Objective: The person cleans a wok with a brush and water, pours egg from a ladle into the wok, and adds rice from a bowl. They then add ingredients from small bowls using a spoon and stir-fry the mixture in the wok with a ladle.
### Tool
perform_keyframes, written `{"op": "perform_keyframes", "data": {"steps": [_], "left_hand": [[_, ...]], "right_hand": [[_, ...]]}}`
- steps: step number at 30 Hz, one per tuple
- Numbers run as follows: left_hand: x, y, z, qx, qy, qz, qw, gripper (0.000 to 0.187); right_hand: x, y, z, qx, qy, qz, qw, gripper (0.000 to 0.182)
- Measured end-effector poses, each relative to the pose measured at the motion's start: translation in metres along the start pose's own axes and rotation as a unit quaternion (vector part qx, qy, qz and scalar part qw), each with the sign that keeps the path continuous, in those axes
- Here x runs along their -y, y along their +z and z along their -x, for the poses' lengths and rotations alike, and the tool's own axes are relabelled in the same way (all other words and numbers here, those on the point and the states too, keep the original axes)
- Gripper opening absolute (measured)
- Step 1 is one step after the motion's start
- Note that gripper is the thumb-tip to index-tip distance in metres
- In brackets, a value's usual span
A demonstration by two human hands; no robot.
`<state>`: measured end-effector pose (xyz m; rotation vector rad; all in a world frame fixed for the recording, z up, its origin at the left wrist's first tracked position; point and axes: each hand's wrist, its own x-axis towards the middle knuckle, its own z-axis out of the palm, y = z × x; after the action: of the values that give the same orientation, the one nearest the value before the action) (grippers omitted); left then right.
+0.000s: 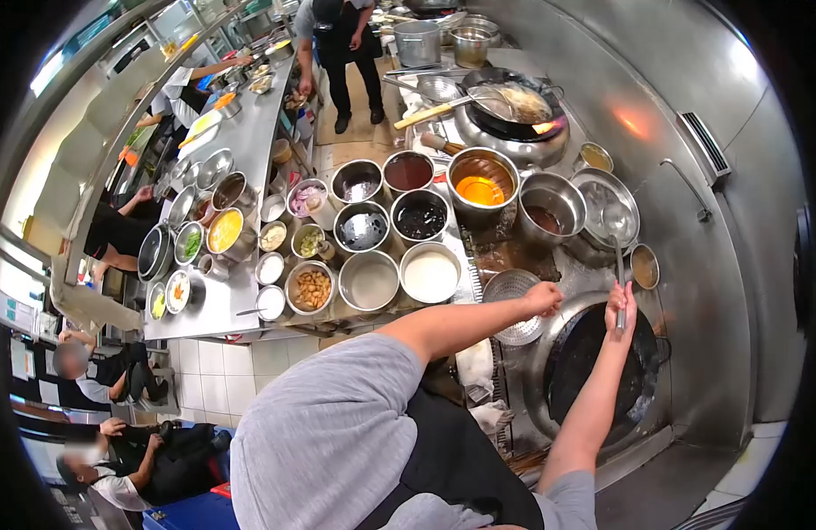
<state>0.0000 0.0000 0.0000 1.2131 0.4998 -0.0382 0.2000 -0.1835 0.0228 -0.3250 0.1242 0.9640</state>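
Observation:
My right hand (622, 309) is wrapped round the metal handle of a ladle (619, 274), whose far end reaches into a steel pot (633, 231) near the wall. My left hand (543, 299) is closed beside the perforated strainer (512, 309); what it holds, if anything, is too small to tell. Below both hands sits a dark wok (593, 362) on the range.
Pots of sauces (362, 227) and a bowl of brown pieces (309, 288) stand left of the strainer. A second wok (514, 106) steams over a flame at the back. A co-worker (342, 44) stands in the aisle; more people are at the left.

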Motion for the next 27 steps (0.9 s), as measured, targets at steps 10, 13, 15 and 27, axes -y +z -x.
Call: {"op": "perform_keyframes", "data": {"steps": [10, 13, 15, 27], "left_hand": [[-0.071, 0.161, -0.075, 0.183, 0.009, 0.102, 0.978, 0.036], [-0.132, 0.213, -0.039, 0.318, 0.03, 0.188, 0.929, 0.036], [-0.15, 0.249, -0.046, 0.362, 0.024, 0.183, 0.914, 0.039], [-0.161, 0.362, -0.023, 0.105, 0.202, -0.184, 0.956, 0.034]], "right_hand": [[-0.087, 0.088, 0.206, 0.022, -0.201, 0.098, 0.974, 0.044], [-0.099, 0.074, 0.241, 0.031, -0.255, 0.183, 0.949, 0.048], [-0.096, 0.064, 0.248, 0.038, -0.286, 0.229, 0.93, 0.05], [0.109, 0.009, 0.136, -0.203, -0.42, 0.435, 0.77, 0.027]]}}
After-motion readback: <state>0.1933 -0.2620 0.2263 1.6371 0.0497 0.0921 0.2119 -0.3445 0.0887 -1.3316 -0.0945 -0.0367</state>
